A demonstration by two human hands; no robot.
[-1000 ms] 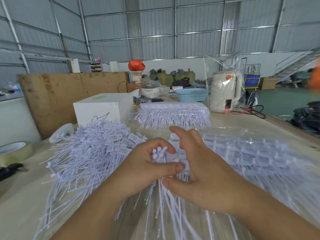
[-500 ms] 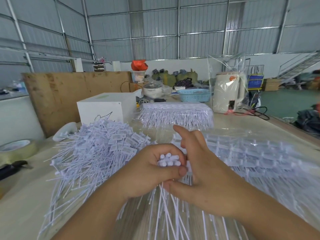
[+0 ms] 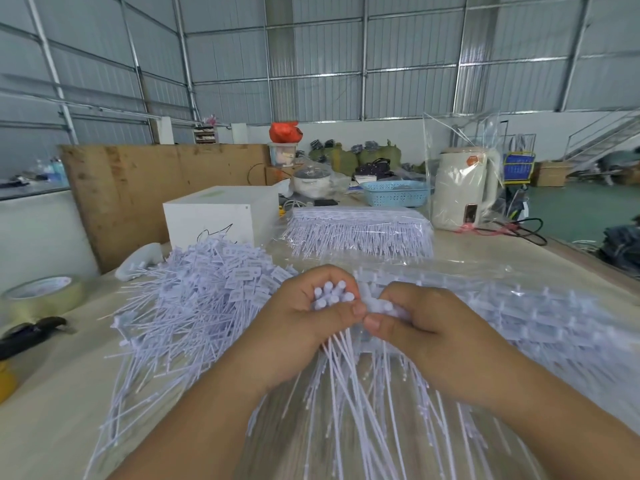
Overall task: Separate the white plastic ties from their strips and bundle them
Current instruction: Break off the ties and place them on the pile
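Just above the table's [image 3: 69,393] near middle, the left hand [image 3: 304,327] grips a bundle of ties [image 3: 330,294], heads up and tails trailing toward the person, while the right hand [image 3: 415,327], thumb to thumb beside it, pinches the next ties on the strip [image 3: 519,317] stretching rightward.

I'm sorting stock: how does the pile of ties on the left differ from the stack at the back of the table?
The pile of ties lies loose and tangled, tails pointing many ways; the stack is neat, tails hanging in an even fringe. The pile is uncovered; the stack looks wrapped in clear plastic. Both are white and rest on the table.
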